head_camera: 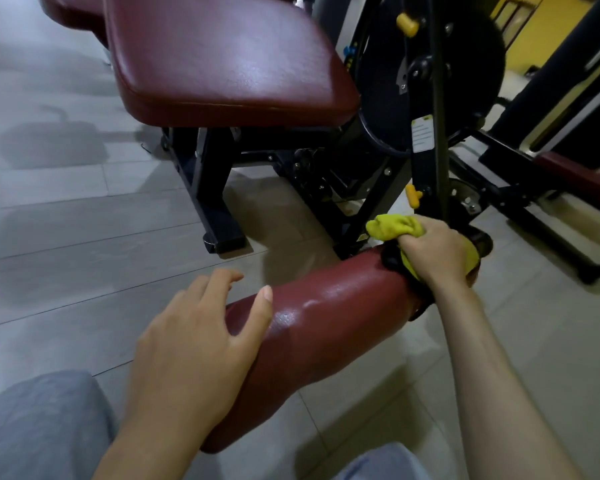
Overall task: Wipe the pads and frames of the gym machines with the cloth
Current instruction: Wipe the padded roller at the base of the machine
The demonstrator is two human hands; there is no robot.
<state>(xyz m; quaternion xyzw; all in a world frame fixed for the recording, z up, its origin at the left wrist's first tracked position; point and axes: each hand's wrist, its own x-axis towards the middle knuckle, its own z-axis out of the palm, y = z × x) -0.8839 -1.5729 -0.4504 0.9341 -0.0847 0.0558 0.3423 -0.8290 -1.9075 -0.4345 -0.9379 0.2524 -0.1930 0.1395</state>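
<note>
Below, right grip grasping cloth beside roller pad, left grip released atop

Only one label in shot: white sticker w/ yellow top strip, on black frame upright, beside round black disc. Rows of small print on it, too blurred to read. No other legible txt.

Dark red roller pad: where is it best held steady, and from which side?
Middle of the dark red cylindrical roller pad, from above: its rounded top lies bare there, between the left hand and the right hand gripping the yellow cloth.
</note>
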